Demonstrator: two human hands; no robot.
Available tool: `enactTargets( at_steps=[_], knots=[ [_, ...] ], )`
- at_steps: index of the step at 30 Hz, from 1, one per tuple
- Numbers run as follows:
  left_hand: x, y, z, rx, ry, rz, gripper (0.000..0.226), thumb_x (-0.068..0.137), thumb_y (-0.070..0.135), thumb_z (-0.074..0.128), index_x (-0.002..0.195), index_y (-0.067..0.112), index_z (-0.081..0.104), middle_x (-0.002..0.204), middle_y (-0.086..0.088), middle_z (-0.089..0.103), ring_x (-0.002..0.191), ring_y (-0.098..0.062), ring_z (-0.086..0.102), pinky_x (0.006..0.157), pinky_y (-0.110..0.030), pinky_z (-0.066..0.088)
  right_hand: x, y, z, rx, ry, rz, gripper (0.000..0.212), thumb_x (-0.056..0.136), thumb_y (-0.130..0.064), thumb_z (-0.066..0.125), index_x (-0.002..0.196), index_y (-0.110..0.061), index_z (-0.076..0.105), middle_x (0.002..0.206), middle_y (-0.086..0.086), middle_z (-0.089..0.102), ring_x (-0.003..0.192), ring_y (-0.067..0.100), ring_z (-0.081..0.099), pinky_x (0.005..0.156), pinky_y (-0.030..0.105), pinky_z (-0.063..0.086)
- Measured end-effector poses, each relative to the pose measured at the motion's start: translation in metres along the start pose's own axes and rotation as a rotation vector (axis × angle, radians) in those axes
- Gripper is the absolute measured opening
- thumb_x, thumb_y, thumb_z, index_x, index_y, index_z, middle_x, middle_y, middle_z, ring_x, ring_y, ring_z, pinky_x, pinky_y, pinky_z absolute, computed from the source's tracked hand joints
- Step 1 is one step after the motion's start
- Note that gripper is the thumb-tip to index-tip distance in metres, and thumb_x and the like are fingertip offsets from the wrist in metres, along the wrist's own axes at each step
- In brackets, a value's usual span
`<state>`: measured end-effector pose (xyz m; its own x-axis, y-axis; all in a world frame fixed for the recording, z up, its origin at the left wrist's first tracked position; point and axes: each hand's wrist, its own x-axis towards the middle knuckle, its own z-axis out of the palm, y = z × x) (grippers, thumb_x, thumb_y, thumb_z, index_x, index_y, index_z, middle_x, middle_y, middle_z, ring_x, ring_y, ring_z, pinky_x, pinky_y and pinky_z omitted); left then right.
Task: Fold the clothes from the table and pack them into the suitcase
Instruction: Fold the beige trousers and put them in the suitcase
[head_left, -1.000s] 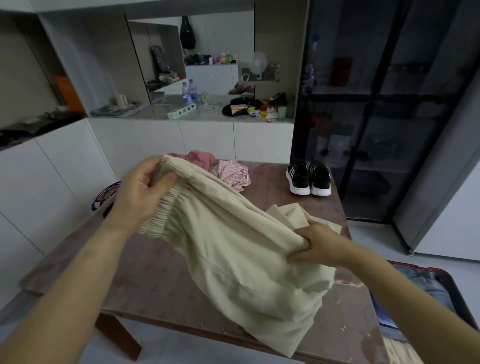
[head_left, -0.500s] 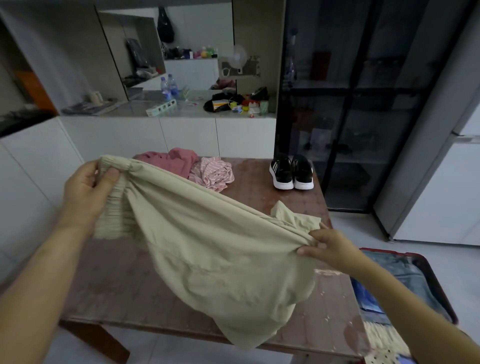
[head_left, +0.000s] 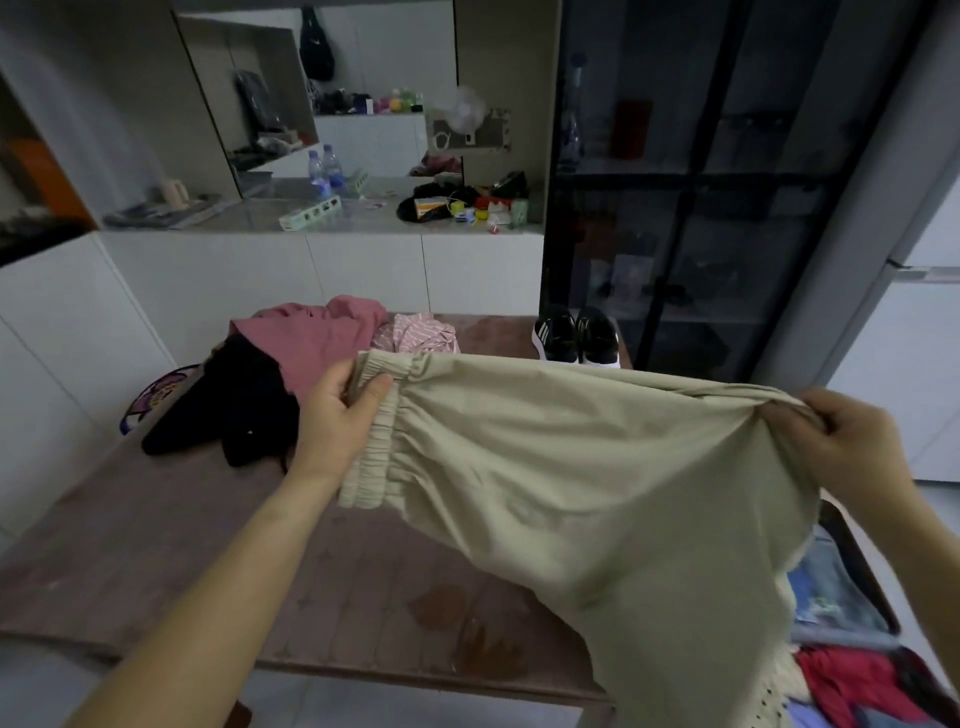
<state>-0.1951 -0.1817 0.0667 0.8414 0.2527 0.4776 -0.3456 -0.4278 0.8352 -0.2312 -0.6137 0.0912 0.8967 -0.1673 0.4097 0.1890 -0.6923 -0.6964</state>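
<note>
Beige garment, elastic waistband gathered, held stretched above the table; left hand pinches the waistband, right hand grips bunched fabric. Open suitcase, floor right, holds blue and red clothing.

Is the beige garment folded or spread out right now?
Spread out: the beige garment hangs stretched between the left hand, gripping its elastic waistband, and the right hand.

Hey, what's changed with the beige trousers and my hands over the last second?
The right hand swung out to the right, pulling the beige trousers taut between both hands. Nothing was let go: the left hand keeps gripping the elastic waistband. The pink clothes and sneakers lie unmoved on the table.
</note>
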Motion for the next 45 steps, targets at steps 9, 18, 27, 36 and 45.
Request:
enactTargets(
  at_steps=[9, 18, 27, 36, 45],
  knots=[
    [0.014, -0.050, -0.049, 0.154, 0.036, -0.148, 0.019, 0.091, 0.026, 0.063, 0.094, 0.008, 0.065, 0.085, -0.008, 0.067, 0.078, -0.019, 0.061, 0.070, -0.031, 0.048, 0.013, -0.017, 0.061, -0.166, -0.165, -0.054, 0.010, 0.087, -0.031, 0.066, 0.089, -0.021, 0.064, 0.079, -0.005, 0.064, 0.075, 0.016, 0.057, 0.065, 0.028, 0.040],
    [0.013, -0.125, -0.140, 0.418, 0.095, -0.324, 0.022, 0.091, 0.028, 0.061, 0.085, 0.007, 0.063, 0.080, -0.009, 0.065, 0.075, -0.022, 0.058, 0.061, -0.033, 0.040, 0.020, -0.031, 0.187, -0.572, -0.446, -0.156, 0.027, 0.094, -0.036, 0.044, 0.115, -0.033, 0.060, 0.114, -0.002, 0.065, 0.106, 0.027, 0.056, 0.088, 0.036, 0.037],
    [0.020, -0.210, -0.181, 0.568, 0.045, -0.523, 0.023, 0.092, 0.036, 0.057, 0.096, 0.014, 0.063, 0.090, -0.004, 0.065, 0.088, -0.026, 0.061, 0.072, -0.038, 0.045, 0.031, -0.050, 0.298, -0.743, -0.589, -0.258, 0.027, 0.098, -0.040, 0.039, 0.114, -0.030, 0.058, 0.113, -0.004, 0.066, 0.108, 0.018, 0.058, 0.098, 0.032, 0.027],
    [0.015, -0.252, -0.121, 0.791, -0.207, -0.519, 0.054, 0.089, 0.033, 0.058, 0.134, 0.006, 0.046, 0.131, -0.019, 0.049, 0.121, -0.037, 0.047, 0.099, -0.046, 0.040, 0.032, 0.014, 0.273, -0.542, -0.667, -0.022, 0.048, 0.089, -0.058, 0.035, 0.124, -0.032, 0.056, 0.126, -0.007, 0.055, 0.122, 0.015, 0.047, 0.113, 0.047, 0.017],
    [-0.029, -0.161, 0.088, 0.578, -1.018, 0.150, 0.094, 0.069, 0.074, 0.040, 0.148, 0.025, 0.026, 0.153, 0.000, 0.027, 0.141, -0.019, 0.021, 0.116, -0.030, 0.014, -0.023, 0.095, 0.153, -0.651, -1.000, 0.225, 0.128, 0.026, -0.102, 0.031, 0.142, -0.048, 0.016, 0.150, -0.020, 0.019, 0.142, 0.012, 0.020, 0.115, 0.051, 0.008]
  ],
)
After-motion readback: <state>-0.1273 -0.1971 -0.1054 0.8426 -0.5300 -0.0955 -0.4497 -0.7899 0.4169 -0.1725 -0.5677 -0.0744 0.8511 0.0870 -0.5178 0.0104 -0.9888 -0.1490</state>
